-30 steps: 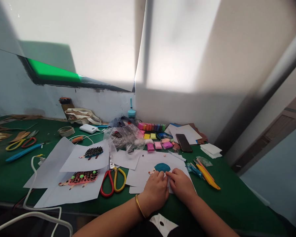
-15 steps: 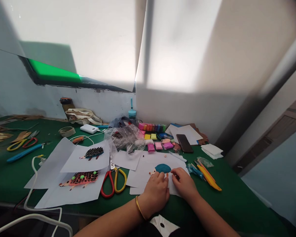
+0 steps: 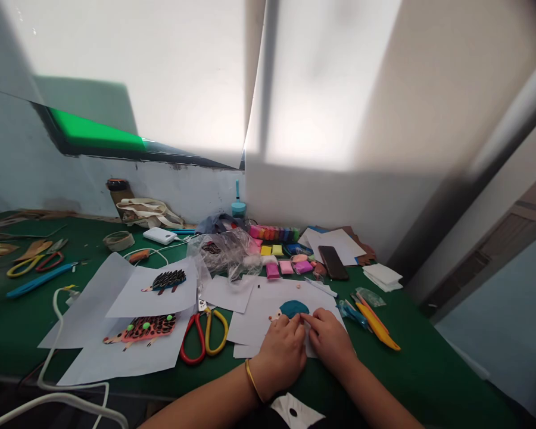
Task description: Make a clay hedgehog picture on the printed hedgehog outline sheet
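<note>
A blue clay shape point(image 3: 295, 308) with a pale, pointed face point(image 3: 274, 316) lies on white paper point(image 3: 245, 328). My left hand point(image 3: 284, 345) rests on the paper just below the blue shape, its fingers bent and close together; whatever may be under them is hidden. From the right, my right hand point(image 3: 328, 336) reaches in, index finger stretched to the lower edge of the blue shape, its tip beside my left fingers. The other right fingers are curled, and nothing shows in them.
Red-and-yellow scissors point(image 3: 204, 333) lie left of the paper, beside sheets with finished hedgehog figures point(image 3: 168, 280). Clay packets point(image 3: 272, 271), a plastic bag point(image 3: 218, 250) and a phone point(image 3: 333, 262) are behind. Yellow tools point(image 3: 377, 325) lie right; a white cable point(image 3: 58, 333) runs left.
My right index finger has stretched out leftward onto the lower edge of the blue shape, closer to my left fingers. My left hand has barely moved. The view has shifted slightly.
</note>
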Action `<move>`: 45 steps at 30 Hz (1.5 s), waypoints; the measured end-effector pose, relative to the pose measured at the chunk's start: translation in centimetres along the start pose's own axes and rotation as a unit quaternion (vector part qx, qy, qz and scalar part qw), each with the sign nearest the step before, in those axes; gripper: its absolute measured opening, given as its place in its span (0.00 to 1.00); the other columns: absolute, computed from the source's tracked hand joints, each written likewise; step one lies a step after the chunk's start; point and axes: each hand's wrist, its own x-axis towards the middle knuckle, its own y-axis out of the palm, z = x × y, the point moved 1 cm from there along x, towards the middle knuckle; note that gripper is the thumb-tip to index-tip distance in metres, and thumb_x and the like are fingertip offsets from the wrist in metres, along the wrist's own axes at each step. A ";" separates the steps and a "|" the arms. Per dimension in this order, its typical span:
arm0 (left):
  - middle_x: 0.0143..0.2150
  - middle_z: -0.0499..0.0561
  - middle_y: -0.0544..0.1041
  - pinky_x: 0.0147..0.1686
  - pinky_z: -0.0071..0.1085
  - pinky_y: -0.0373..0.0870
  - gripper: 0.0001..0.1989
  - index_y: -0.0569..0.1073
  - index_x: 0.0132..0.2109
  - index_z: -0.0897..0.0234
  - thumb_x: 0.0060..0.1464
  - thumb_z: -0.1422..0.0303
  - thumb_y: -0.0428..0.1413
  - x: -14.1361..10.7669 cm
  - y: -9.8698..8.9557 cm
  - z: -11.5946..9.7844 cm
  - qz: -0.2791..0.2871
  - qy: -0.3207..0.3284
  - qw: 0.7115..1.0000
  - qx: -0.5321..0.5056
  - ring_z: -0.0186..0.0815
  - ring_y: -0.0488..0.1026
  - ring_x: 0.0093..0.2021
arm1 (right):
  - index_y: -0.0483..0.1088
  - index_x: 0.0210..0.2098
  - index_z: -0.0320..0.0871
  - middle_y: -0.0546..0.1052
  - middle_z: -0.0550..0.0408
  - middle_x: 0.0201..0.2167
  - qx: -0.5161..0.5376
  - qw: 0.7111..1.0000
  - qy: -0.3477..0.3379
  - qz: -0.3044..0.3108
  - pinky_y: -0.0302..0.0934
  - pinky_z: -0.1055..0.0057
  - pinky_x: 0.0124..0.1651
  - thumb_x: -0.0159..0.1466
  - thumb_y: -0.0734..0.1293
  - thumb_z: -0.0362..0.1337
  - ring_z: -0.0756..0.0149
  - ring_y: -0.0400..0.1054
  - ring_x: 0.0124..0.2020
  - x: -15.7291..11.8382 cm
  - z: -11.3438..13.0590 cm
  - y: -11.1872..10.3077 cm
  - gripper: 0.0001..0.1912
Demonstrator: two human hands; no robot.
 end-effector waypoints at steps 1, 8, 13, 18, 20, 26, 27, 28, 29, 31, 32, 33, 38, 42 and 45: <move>0.59 0.58 0.70 0.53 0.46 0.64 0.20 0.68 0.57 0.65 0.58 0.68 0.50 0.0 -0.1 0.0 0.001 -0.003 1.000 0.001 0.49 0.66 0.51 | 0.75 0.51 0.47 0.73 0.50 0.36 0.000 1.000 0.000 0.000 0.60 0.66 0.44 0.63 0.59 0.30 0.60 0.66 0.40 0.0 0.1 -0.1 0.20; 0.53 0.56 0.71 0.50 0.46 0.65 0.16 0.70 0.53 0.64 0.58 0.68 0.50 0.2 -0.7 -0.2 0.017 -0.012 1.000 -0.009 0.47 0.66 0.47 | 0.72 0.54 0.41 0.74 0.48 0.41 0.021 0.998 0.054 -0.028 0.61 0.66 0.49 0.62 0.57 0.29 0.59 0.68 0.44 0.0 -0.6 -0.1 0.23; 0.47 0.56 0.72 0.49 0.46 0.65 0.11 0.71 0.47 0.64 0.57 0.70 0.51 0.2 -0.7 -0.1 0.033 0.000 0.999 -0.010 0.46 0.65 0.45 | 0.75 0.51 0.39 0.76 0.47 0.39 0.002 0.996 0.092 -0.020 0.61 0.66 0.48 0.62 0.58 0.30 0.58 0.69 0.44 0.0 -1.1 0.1 0.21; 0.43 0.55 0.70 0.48 0.43 0.66 0.10 0.71 0.47 0.64 0.58 0.69 0.50 0.3 -0.8 -0.1 0.037 -0.005 0.999 -0.005 0.44 0.65 0.44 | 0.77 0.46 0.44 0.75 0.50 0.36 0.029 0.998 0.038 -0.028 0.59 0.68 0.46 0.63 0.59 0.30 0.61 0.68 0.41 -0.2 -0.3 -0.4 0.18; 0.43 0.55 0.70 0.48 0.43 0.66 0.11 0.71 0.48 0.64 0.58 0.69 0.51 0.2 -0.8 -0.2 0.035 -0.008 0.999 0.002 0.44 0.65 0.44 | 0.78 0.45 0.46 0.74 0.51 0.36 0.039 0.999 0.012 -0.020 0.59 0.68 0.45 0.63 0.59 0.31 0.62 0.67 0.40 -0.3 0.1 -0.5 0.18; 0.42 0.55 0.70 0.47 0.43 0.66 0.11 0.71 0.47 0.65 0.58 0.69 0.51 0.2 -0.6 -0.2 0.032 -0.003 0.999 0.012 0.44 0.64 0.43 | 0.78 0.46 0.49 0.74 0.52 0.35 0.021 1.000 0.000 -0.003 0.58 0.67 0.44 0.63 0.61 0.32 0.62 0.67 0.39 -0.3 0.4 -0.4 0.17; 0.42 0.54 0.70 0.47 0.43 0.66 0.11 0.71 0.47 0.65 0.58 0.69 0.51 0.2 -0.6 -0.2 0.032 -0.002 0.999 0.013 0.44 0.64 0.43 | 0.78 0.46 0.49 0.74 0.52 0.35 0.022 1.000 0.000 -0.002 0.58 0.67 0.44 0.63 0.61 0.32 0.62 0.67 0.39 -0.3 0.3 -0.4 0.17; 0.42 0.54 0.70 0.47 0.43 0.66 0.11 0.71 0.47 0.65 0.58 0.69 0.51 0.3 -0.6 -0.2 0.032 -0.002 0.999 0.014 0.44 0.64 0.43 | 0.78 0.46 0.48 0.74 0.52 0.35 0.027 1.000 0.000 -0.003 0.59 0.68 0.43 0.64 0.60 0.32 0.62 0.67 0.39 -0.3 0.3 -0.4 0.17; 0.42 0.54 0.70 0.46 0.43 0.66 0.11 0.71 0.47 0.65 0.58 0.69 0.51 0.3 -0.5 -0.1 0.031 -0.002 0.999 0.015 0.44 0.64 0.43 | 0.78 0.46 0.48 0.74 0.52 0.35 0.034 0.999 0.000 -0.006 0.59 0.68 0.44 0.64 0.60 0.32 0.62 0.67 0.39 -0.3 0.2 -0.5 0.17; 0.42 0.54 0.70 0.46 0.43 0.66 0.11 0.71 0.48 0.64 0.58 0.69 0.51 0.3 -0.5 -0.1 0.027 -0.004 1.000 0.014 0.44 0.65 0.43 | 0.78 0.46 0.47 0.74 0.51 0.35 0.050 0.999 0.003 -0.014 0.59 0.68 0.44 0.64 0.60 0.31 0.62 0.67 0.39 -0.4 0.2 -0.6 0.18; 0.42 0.54 0.70 0.46 0.43 0.66 0.12 0.71 0.48 0.64 0.58 0.69 0.51 0.3 -0.4 -0.1 0.024 -0.004 1.000 0.014 0.44 0.65 0.43 | 0.78 0.45 0.47 0.74 0.52 0.35 0.055 0.998 0.003 -0.018 0.59 0.68 0.44 0.63 0.60 0.30 0.62 0.67 0.39 -0.4 0.2 -0.6 0.18; 0.43 0.55 0.70 0.46 0.43 0.66 0.13 0.71 0.49 0.64 0.58 0.69 0.52 0.3 -0.4 -0.1 0.022 -0.004 1.000 0.015 0.45 0.65 0.43 | 0.78 0.44 0.47 0.74 0.52 0.34 0.056 0.998 0.003 -0.019 0.59 0.68 0.43 0.63 0.60 0.30 0.62 0.67 0.39 -0.5 0.2 -0.6 0.18; 0.42 0.55 0.71 0.45 0.44 0.67 0.17 0.70 0.53 0.65 0.57 0.69 0.52 0.2 0.0 0.0 0.013 -0.001 1.000 0.028 0.45 0.66 0.42 | 0.79 0.39 0.47 0.73 0.53 0.32 0.035 0.999 -0.011 -0.002 0.57 0.67 0.41 0.62 0.60 0.30 0.62 0.66 0.36 -0.7 0.5 -0.6 0.16; 0.41 0.55 0.73 0.43 0.42 0.67 0.15 0.72 0.51 0.67 0.57 0.70 0.52 0.4 0.3 0.0 0.018 0.012 0.999 0.045 0.44 0.67 0.41 | 0.78 0.42 0.47 0.74 0.52 0.33 0.034 0.999 -0.020 -0.008 0.56 0.67 0.42 0.63 0.60 0.31 0.62 0.66 0.37 -0.8 0.7 -0.6 0.16; 0.39 0.56 0.74 0.39 0.39 0.67 0.13 0.73 0.48 0.69 0.57 0.71 0.52 0.5 0.5 0.0 0.033 0.027 0.997 0.064 0.43 0.69 0.39 | 0.78 0.42 0.48 0.74 0.52 0.33 0.036 0.999 -0.023 0.005 0.57 0.67 0.41 0.63 0.60 0.32 0.62 0.66 0.37 -0.7 0.7 -0.7 0.15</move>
